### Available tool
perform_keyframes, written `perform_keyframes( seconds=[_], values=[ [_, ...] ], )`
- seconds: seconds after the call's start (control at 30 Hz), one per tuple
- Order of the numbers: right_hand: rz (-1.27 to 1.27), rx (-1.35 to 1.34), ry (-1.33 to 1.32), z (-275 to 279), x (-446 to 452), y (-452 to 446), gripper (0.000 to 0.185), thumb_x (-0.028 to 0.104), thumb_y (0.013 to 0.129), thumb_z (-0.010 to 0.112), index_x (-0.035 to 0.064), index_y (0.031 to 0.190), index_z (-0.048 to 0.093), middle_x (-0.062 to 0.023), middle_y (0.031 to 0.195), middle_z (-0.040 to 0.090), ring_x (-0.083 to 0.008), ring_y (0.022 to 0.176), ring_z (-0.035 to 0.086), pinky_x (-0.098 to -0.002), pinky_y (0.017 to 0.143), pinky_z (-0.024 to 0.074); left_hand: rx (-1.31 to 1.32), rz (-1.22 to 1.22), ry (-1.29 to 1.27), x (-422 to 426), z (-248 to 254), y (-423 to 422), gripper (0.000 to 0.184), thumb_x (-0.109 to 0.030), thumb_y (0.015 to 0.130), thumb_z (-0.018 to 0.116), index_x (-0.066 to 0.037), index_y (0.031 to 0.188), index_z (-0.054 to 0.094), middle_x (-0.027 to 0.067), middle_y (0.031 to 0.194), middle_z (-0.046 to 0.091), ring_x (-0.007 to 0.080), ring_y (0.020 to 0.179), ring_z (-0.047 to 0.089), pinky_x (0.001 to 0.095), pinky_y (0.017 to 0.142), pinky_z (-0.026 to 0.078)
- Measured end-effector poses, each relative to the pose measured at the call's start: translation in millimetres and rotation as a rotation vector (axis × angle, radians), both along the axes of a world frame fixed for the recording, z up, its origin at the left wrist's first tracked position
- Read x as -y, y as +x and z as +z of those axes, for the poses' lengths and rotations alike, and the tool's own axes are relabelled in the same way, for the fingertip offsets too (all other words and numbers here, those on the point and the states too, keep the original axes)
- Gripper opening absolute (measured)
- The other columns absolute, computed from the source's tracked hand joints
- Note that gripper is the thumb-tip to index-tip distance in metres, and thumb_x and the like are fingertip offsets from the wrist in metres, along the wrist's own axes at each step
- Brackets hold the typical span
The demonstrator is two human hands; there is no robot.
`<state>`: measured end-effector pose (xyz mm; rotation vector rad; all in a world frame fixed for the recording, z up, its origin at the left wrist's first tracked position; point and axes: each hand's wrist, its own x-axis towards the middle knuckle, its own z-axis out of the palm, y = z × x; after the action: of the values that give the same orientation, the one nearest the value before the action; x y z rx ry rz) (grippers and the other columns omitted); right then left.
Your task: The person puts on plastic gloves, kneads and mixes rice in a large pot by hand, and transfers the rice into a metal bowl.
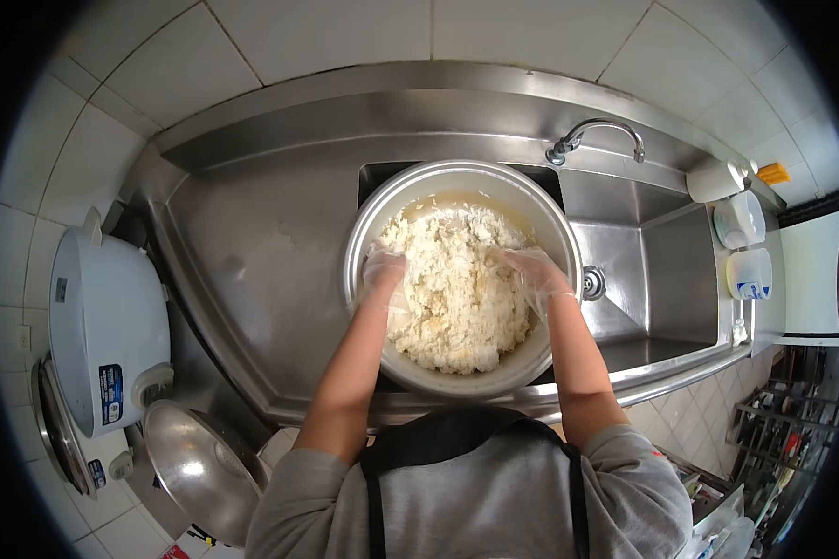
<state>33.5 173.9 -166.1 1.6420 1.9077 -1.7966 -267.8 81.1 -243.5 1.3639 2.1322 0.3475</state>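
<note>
A large round metal pot (463, 171) stands over the sink, filled with a white, crumbly mass like cooked rice (461, 289), with some cloudy liquid at its far edge. Both my hands wear clear plastic gloves and reach into the pot. At the left side of the mass is my left hand (383, 270), its fingers partly sunk in it. On the right side my right hand (536, 275) touches the mass, fingertips hidden in it. Whether either hand grips any of it cannot be made out.
A curved faucet (601, 130) rises behind the sink basin (685, 270) on the right. White containers (741, 221) line the far right edge. On the left are a large white cooker (112, 326) and a metal bowl (196, 466).
</note>
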Motion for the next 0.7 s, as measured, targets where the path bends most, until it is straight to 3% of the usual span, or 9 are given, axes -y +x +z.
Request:
perform_keyframes(
  seconds=[0.03, 0.1, 0.13, 0.2, 0.3, 0.37, 0.5, 0.6, 0.7],
  values=[
    [-0.041, -0.040, -0.015, -22.7, -7.7, 7.6, 0.076, 0.054, 0.080, 0.055, -0.0005, 0.130, 0.040, -0.0184, 0.129, 0.045, -0.0293, 0.118, 0.044, -0.0341, 0.100, 0.0317, 0.156, 0.090, 0.021, -4.4, 8.7, -2.5, 0.045, -0.011, 0.077, 0.056, -0.001, 0.121, 0.050, 0.0221, 0.121, 0.051, 0.0271, 0.092, 0.058, 0.0373, 0.083, 0.044],
    [-0.382, -0.159, -0.054, -82.5, -11.1, 15.9, 0.072, 0.055, 0.074, 0.062, 0.0025, 0.123, 0.051, -0.0180, 0.130, 0.045, -0.0322, 0.119, 0.044, -0.0382, 0.098, 0.0339, 0.575, 0.359, 0.087, -12.2, 24.3, -2.3, 0.044, -0.017, 0.080, 0.056, -0.001, 0.121, 0.051, 0.0190, 0.120, 0.053, 0.0266, 0.097, 0.057, 0.0363, 0.089, 0.041],
    [-0.398, 0.031, 0.060, -78.6, -4.7, 7.1, 0.076, 0.055, 0.072, 0.063, 0.0019, 0.125, 0.048, -0.0180, 0.129, 0.046, -0.0314, 0.119, 0.044, -0.0377, 0.098, 0.0338, 0.843, 0.537, 0.125, -15.1, 26.1, 1.4, 0.044, -0.021, 0.082, 0.056, -0.002, 0.121, 0.051, 0.0168, 0.118, 0.055, 0.0256, 0.100, 0.057, 0.0351, 0.092, 0.039],
    [-0.415, 0.410, 0.283, -59.8, 16.0, -23.1, 0.085, 0.057, 0.068, 0.065, 0.0008, 0.129, 0.043, -0.0181, 0.127, 0.048, -0.0300, 0.118, 0.045, -0.0368, 0.099, 0.0335, 0.755, 0.559, 0.078, -20.9, 23.9, 5.5, 0.045, -0.028, 0.084, 0.054, -0.002, 0.121, 0.051, 0.0135, 0.113, 0.058, 0.0229, 0.102, 0.054, 0.0338, 0.090, 0.040],
    [-0.235, 0.094, 0.064, -79.6, 3.5, -31.2, 0.089, 0.057, 0.067, 0.066, 0.0030, 0.133, 0.037, -0.0181, 0.135, 0.038, -0.0337, 0.124, 0.038, -0.0381, 0.103, 0.0285, 0.650, 0.567, 0.013, -31.0, 16.7, 5.7, 0.045, -0.031, 0.086, 0.053, -0.002, 0.121, 0.052, 0.0118, 0.110, 0.060, 0.0217, 0.103, 0.054, 0.0336, 0.088, 0.041],
    [-0.125, 0.044, -0.022, -37.2, 2.2, -56.2, 0.089, 0.057, 0.067, 0.066, 0.0041, 0.133, 0.038, -0.0182, 0.138, 0.035, -0.0347, 0.126, 0.035, -0.0388, 0.104, 0.0264, 0.658, 0.558, -0.023, -31.8, 9.4, 5.8, 0.045, -0.032, 0.086, 0.053, -0.003, 0.120, 0.052, 0.0118, 0.109, 0.060, 0.0218, 0.101, 0.054, 0.0340, 0.086, 0.042],
    [-0.053, -0.032, -0.018, -52.9, -3.4, -77.7, 0.088, 0.053, 0.069, 0.067, 0.0033, 0.134, 0.035, -0.0185, 0.138, 0.035, -0.0318, 0.128, 0.033, -0.0366, 0.106, 0.0239, 0.753, 0.540, -0.061, -28.0, -4.2, 12.5, 0.044, -0.032, 0.086, 0.052, -0.003, 0.118, 0.053, 0.0117, 0.107, 0.060, 0.0220, 0.099, 0.055, 0.0348, 0.084, 0.043],
    [-0.115, -0.282, -0.171, -99.0, -0.2, -89.3, 0.091, 0.034, 0.071, 0.068, -0.0055, 0.137, 0.020, -0.0233, 0.131, 0.041, -0.0284, 0.123, 0.041, -0.0325, 0.106, 0.0243, 0.870, 0.543, -0.070, -26.1, -9.3, 15.8, 0.043, -0.033, 0.086, 0.052, -0.003, 0.117, 0.053, 0.0116, 0.105, 0.061, 0.0221, 0.097, 0.056, 0.0354, 0.083, 0.044],
    [-0.278, -0.406, -0.251, -15.0, 28.3, -112.1, 0.090, 0.013, 0.073, 0.063, -0.0096, 0.137, 0.004, -0.0250, 0.118, 0.052, -0.0253, 0.111, 0.050, -0.0293, 0.101, 0.0301, 1.055, 0.565, -0.067, -22.5, -14.5, 24.4, 0.042, -0.033, 0.086, 0.052, -0.003, 0.115, 0.054, 0.0115, 0.104, 0.061, 0.0222, 0.096, 0.057, 0.0360, 0.081, 0.045]
  ],
)
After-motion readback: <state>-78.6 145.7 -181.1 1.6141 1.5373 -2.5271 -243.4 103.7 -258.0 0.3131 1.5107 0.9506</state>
